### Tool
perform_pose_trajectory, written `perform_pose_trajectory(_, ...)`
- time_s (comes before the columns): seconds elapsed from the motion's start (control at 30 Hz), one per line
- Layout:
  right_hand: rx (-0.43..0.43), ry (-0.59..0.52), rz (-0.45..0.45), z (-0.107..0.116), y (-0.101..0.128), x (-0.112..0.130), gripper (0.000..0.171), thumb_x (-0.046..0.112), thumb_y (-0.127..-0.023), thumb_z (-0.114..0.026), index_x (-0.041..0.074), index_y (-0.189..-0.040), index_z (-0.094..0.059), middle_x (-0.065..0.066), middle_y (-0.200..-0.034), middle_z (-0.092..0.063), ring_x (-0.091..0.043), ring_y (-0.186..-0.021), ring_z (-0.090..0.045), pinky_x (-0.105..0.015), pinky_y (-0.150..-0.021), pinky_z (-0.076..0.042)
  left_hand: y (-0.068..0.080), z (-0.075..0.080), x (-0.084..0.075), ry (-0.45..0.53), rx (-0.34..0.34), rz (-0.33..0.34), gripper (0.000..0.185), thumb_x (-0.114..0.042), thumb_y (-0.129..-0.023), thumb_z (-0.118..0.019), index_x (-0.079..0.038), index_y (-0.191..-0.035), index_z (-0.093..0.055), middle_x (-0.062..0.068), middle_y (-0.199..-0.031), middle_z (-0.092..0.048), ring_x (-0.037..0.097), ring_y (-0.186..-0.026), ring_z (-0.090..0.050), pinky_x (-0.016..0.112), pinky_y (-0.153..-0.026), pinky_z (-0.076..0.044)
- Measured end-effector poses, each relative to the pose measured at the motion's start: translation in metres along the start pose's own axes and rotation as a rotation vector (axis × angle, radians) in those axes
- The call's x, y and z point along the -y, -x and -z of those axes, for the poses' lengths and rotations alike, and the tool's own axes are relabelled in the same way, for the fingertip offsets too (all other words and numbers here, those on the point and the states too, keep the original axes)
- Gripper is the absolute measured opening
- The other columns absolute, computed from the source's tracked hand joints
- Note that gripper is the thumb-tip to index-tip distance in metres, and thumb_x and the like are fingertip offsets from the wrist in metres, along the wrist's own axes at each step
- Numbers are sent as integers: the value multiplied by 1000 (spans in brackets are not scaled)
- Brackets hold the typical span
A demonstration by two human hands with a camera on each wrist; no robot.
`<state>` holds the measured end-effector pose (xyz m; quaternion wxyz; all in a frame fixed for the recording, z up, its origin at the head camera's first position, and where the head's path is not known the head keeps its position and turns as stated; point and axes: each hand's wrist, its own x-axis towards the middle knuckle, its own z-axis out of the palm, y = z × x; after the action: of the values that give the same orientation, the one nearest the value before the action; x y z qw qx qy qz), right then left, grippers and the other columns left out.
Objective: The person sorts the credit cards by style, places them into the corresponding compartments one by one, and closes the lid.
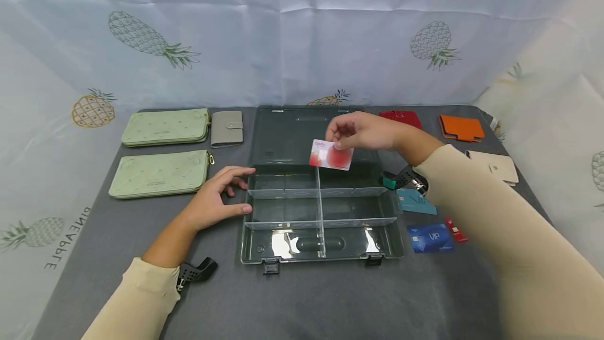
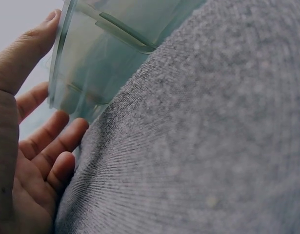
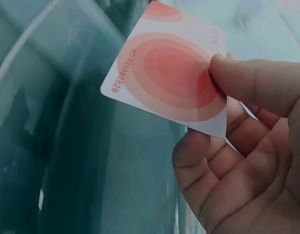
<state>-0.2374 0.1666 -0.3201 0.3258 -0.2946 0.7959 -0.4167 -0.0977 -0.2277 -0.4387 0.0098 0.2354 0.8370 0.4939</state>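
the right hand [image 1: 373, 131] pinches a red-and-white card [image 1: 331, 155] above the open divided box [image 1: 321, 219], which the spread left hand [image 1: 218, 197] steadies, so i'd say it needs lowering into a compartment.

The right hand [image 1: 363, 131] covers one corner of the red-and-white card [image 1: 331, 155], and its small print is too small to read from the head view. The right forearm hides part of the teal card [image 1: 417, 203] on the table [image 1: 302, 298]. In the left wrist view the organizer box [image 2: 96, 63] is blurred and cut off by the top edge.

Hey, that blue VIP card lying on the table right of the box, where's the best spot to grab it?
The blue VIP card lies flat on the cloth, so probably come from above, lift its near long edge with a fingertip, then pinch thumb over, finger under.
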Motion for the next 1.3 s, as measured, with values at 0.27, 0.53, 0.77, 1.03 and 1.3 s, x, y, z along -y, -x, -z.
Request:
perform_pose_trajectory(0.27,45,106,76,-52,-49,27,11,3,-103,-69,7,-113,-71,-8,-101,-68,-23,-94,-62,-36,-83,-54,0,0,3,-5,-7,-11,76,-15,-82,-94,-14,-150,-61,7,-138,-61,21,-106,-63,30,-81,-47)
perform_pose_trajectory(0.53,-1,332,77,-85,-65,34,9,7,-99,-74,12,-106,-78,1,-96,-74,-15,-92,-67,-34,-82,-55,0,-1,3,-29,-2,8,76,-18,-82,-94,-18,-151,-61,3,-138,-61,18,-107,-63,29,-82,-47)
perform_pose_trajectory(0.77,-18,546,106,-100,-62,33,7,16,-99,-77,18,-105,-80,10,-96,-77,-7,-88,-70,-33,-82,-55,1,-1,4,-25,-1,-1,75,-22,-84,-93,-19,-151,-61,3,-138,-61,19,-106,-63,29,-82,-47)
perform_pose_trajectory(1.03,-63,605,242,-104,-51,22,20,20,-100,-78,15,-119,-81,5,-109,-80,-8,-97,-73,-34,-88,-57,2,-2,3,-30,-4,-2,75,-18,-83,-93,-18,-150,-61,4,-138,-61,19,-107,-64,29,-82,-47)
perform_pose_trajectory(1.3,-233,392,338,-97,-14,6,21,12,-97,-79,9,-118,-82,0,-116,-79,-10,-85,-68,-36,-77,-57,2,-2,3,-34,-8,-8,75,-20,-82,-94,-17,-150,-61,3,-138,-61,19,-106,-64,29,-82,-47)
